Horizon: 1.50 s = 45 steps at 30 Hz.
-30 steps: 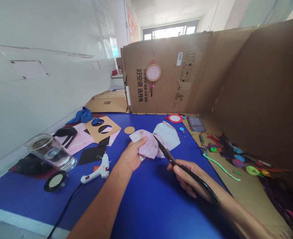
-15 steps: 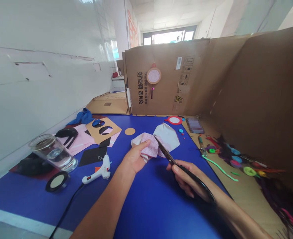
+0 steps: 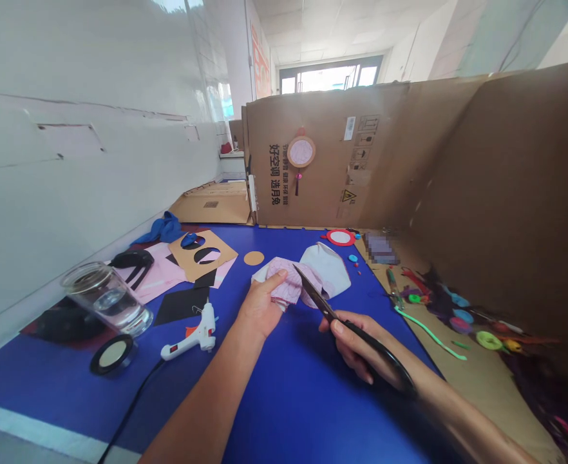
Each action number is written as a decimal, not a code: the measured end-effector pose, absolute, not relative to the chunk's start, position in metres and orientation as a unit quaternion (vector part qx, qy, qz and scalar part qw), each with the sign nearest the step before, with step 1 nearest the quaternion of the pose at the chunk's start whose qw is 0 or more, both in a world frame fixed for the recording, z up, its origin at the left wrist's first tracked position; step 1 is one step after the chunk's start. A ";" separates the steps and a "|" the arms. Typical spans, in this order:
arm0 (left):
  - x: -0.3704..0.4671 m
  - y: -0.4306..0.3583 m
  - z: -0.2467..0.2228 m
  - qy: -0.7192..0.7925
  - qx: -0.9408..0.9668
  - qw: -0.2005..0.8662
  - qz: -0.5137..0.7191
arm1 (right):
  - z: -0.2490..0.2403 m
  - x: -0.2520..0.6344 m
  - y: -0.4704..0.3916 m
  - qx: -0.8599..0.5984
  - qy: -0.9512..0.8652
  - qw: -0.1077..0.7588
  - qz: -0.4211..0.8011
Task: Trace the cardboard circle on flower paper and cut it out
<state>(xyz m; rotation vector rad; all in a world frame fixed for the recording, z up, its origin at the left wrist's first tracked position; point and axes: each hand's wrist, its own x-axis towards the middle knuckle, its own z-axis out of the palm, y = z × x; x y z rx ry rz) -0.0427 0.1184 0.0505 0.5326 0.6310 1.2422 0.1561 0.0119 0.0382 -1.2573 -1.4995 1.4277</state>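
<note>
Working over a blue tabletop [image 3: 284, 399] before brown cardboard [image 3: 327, 161], my left hand [image 3: 259, 306] is pinching pink-patterned cloth [image 3: 288, 287], my right hand [image 3: 356, 345] gripping black scissors [image 3: 319, 300].

Glass jar [image 3: 105, 299]: near left edge of blue table [image 3: 284, 415]. Blue cloth [image 3: 165, 228]: far left corner. Printed cardboard panel [image 3: 332, 142]: upright, far edge.

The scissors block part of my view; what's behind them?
Behind the scissors, patterned fabric held by the left hand shows on both sides near the tip, with blue table nearer the right hand. Whatever the scissors cover cannot be seen.
</note>
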 end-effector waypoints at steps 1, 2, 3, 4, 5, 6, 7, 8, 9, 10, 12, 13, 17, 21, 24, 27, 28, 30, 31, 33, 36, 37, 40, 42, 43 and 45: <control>-0.043 0.118 0.051 0.285 0.245 0.736 0.563 | 0.037 0.156 0.012 -0.484 -0.578 0.355 0.554; -0.043 0.118 0.051 0.283 0.248 0.737 0.562 | 0.036 0.157 0.012 -0.481 -0.575 0.359 0.556; -0.043 0.118 0.051 0.281 0.251 0.737 0.561 | 0.034 0.158 0.012 -0.478 -0.571 0.361 0.561; -0.044 0.117 0.051 0.282 0.253 0.737 0.559 | 0.031 0.159 0.013 -0.473 -0.568 0.363 0.567; -0.044 0.117 0.051 0.284 0.254 0.738 0.557 | 0.028 0.161 0.013 -0.468 -0.564 0.363 0.576; -0.044 0.117 0.051 0.287 0.256 0.738 0.554 | 0.025 0.163 0.013 -0.462 -0.560 0.363 0.584; -0.044 0.116 0.050 0.290 0.257 0.739 0.551 | 0.023 0.165 0.014 -0.455 -0.559 0.364 0.590; -0.044 0.116 0.050 0.293 0.259 0.740 0.547 | 0.021 0.167 0.014 -0.447 -0.559 0.366 0.595; -0.044 0.116 0.050 0.295 0.263 0.740 0.544 | 0.019 0.169 0.014 -0.438 -0.562 0.367 0.597; -0.044 0.115 0.050 0.295 0.266 0.741 0.542 | 0.018 0.171 0.014 -0.431 -0.567 0.368 0.597; -0.043 0.115 0.050 0.293 0.270 0.742 0.540 | 0.018 0.174 0.014 -0.424 -0.575 0.365 0.597; -0.043 0.114 0.050 0.291 0.272 0.743 0.538 | 0.018 0.175 0.014 -0.422 -0.576 0.363 0.599; -0.042 0.113 0.050 0.290 0.278 0.745 0.532 | 0.018 0.177 0.014 -0.425 -0.574 0.361 0.600; -0.042 0.111 0.049 0.297 0.279 0.744 0.530 | 0.018 0.176 0.013 -0.431 -0.572 0.365 0.595; -0.041 0.110 0.048 0.302 0.276 0.745 0.527 | 0.021 0.174 0.012 -0.445 -0.569 0.365 0.587; -0.041 0.109 0.048 0.304 0.274 0.746 0.525 | 0.023 0.174 0.011 -0.445 -0.572 0.365 0.584; -0.041 0.109 0.048 0.302 0.274 0.747 0.525 | 0.023 0.174 0.011 -0.442 -0.572 0.367 0.585; -0.040 0.108 0.048 0.295 0.275 0.750 0.524 | 0.023 0.174 0.011 -0.438 -0.569 0.373 0.588; -0.040 0.107 0.048 0.290 0.276 0.751 0.525 | 0.023 0.174 0.011 -0.438 -0.566 0.374 0.590; -0.040 0.107 0.049 0.287 0.277 0.752 0.525 | 0.023 0.174 0.011 -0.441 -0.561 0.372 0.593; -0.039 0.107 0.051 0.293 0.275 0.749 0.526 | 0.023 0.174 0.012 -0.447 -0.561 0.368 0.592; -0.039 0.107 0.051 0.294 0.274 0.749 0.527 | 0.023 0.174 0.012 -0.448 -0.563 0.368 0.589; -0.038 0.107 0.050 0.294 0.269 0.748 0.531 | 0.023 0.175 0.012 -0.450 -0.569 0.365 0.584; -0.038 0.108 0.048 0.289 0.270 0.747 0.535 | 0.023 0.176 0.012 -0.455 -0.568 0.365 0.581; -0.038 0.108 0.048 0.285 0.272 0.747 0.536 | 0.023 0.176 0.012 -0.458 -0.568 0.364 0.579; -0.038 0.107 0.047 0.280 0.276 0.747 0.536 | 0.023 0.177 0.012 -0.462 -0.571 0.359 0.575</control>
